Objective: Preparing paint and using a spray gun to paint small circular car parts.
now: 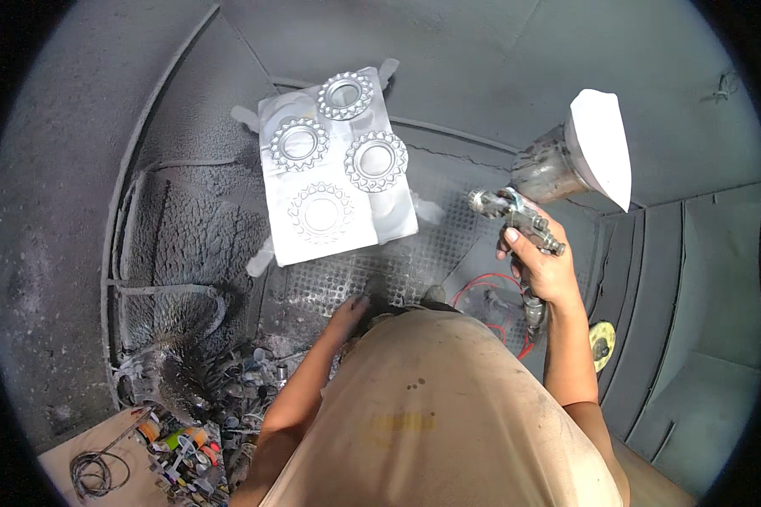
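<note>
My right hand (543, 264) is closed around the grip of a paint spray gun (528, 226), its nozzle pointing left. A stained metal cup (550, 169) sits on the gun, with a white paper or plastic piece (599, 148) across its outer end. My left hand (351, 317) hangs low beside my body, its fingers dark and poorly visible. Ahead is a white-covered board (338, 245) bearing toothed rings: a grey top ring (345, 95), a grey left ring (298, 144), a grey right ring (375, 160) and a paler, whiter ring (322, 213).
A red hose (473, 286) loops near the floor below the gun. The perforated floor (448, 215) lies beneath the board. At lower left are a cluttered heap (190, 460) and a coiled dark cable (100, 473). A yellow round object (601, 345) lies right of my forearm.
</note>
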`<state>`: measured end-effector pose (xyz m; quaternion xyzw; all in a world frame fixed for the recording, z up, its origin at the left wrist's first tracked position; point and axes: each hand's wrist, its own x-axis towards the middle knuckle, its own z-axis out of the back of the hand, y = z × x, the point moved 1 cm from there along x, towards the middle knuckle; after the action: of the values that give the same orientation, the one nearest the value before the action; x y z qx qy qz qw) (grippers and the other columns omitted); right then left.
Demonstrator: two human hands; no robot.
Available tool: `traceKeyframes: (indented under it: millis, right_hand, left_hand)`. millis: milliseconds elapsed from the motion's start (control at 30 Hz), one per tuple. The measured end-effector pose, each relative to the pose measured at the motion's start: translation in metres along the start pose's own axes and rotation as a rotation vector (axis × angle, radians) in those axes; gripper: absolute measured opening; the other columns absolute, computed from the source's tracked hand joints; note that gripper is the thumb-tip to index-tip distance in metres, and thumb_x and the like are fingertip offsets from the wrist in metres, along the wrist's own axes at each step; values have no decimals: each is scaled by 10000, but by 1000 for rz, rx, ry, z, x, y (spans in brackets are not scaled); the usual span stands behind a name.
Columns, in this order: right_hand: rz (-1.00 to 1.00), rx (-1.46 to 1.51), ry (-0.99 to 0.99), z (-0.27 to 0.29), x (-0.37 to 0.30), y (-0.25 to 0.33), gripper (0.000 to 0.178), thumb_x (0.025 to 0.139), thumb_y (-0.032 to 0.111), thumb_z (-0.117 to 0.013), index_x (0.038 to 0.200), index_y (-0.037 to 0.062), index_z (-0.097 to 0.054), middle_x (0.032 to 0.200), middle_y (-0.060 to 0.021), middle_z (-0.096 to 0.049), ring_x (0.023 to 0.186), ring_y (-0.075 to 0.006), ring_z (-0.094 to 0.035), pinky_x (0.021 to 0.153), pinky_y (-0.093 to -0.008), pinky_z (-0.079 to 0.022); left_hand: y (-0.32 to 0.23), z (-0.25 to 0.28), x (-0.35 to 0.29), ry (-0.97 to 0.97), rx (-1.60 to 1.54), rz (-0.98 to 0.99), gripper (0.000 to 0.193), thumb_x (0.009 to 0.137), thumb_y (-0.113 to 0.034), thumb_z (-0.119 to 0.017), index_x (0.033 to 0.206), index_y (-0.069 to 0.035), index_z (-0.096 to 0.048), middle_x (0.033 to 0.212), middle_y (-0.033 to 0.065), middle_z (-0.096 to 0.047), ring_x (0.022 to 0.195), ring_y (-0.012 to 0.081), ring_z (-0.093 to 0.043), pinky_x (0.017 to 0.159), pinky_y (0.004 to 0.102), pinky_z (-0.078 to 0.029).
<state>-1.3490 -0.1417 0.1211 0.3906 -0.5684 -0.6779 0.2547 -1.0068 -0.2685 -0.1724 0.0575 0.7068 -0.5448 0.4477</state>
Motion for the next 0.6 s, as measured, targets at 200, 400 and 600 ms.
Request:
traceKeyframes:
  millis: [200, 400, 600]
  right_hand:
    - [52, -352, -148, 0, 13, -7, 316, 950, 178, -702, 1210, 6, -651, 713, -13, -638, 589, -82, -580, 491, -273, -437]
    - [141, -342, -294, 4, 2, -2, 315, 950, 187, -700, 1191, -6, -644, 752, -43, -652, 645, -100, -602, 527, -280, -462]
    - [-45, -137, -80, 9, -14, 4, 507, 946, 144, -700, 1412, 1, -559, 857, -20, -661, 692, -86, -620, 522, -231, -462]
  left_hand:
    - [10, 1, 9, -253, -11, -81, 570, 1068, -467, -472, 1381, 3, -548, 1279, 164, -646, 1190, 254, -581, 1047, 353, -427]
    - [-6, 11, -6, -199, -514, 178, 634, 1074, -510, -411, 1461, -13, -479, 1322, 176, -635, 1206, 330, -581, 1062, 412, -436]
    - [-15, 26, -18, -99, -665, 292, 734, 1016, -700, -349, 1532, -182, -414, 1408, 199, -581, 1336, 383, -493, 1072, 568, -383]
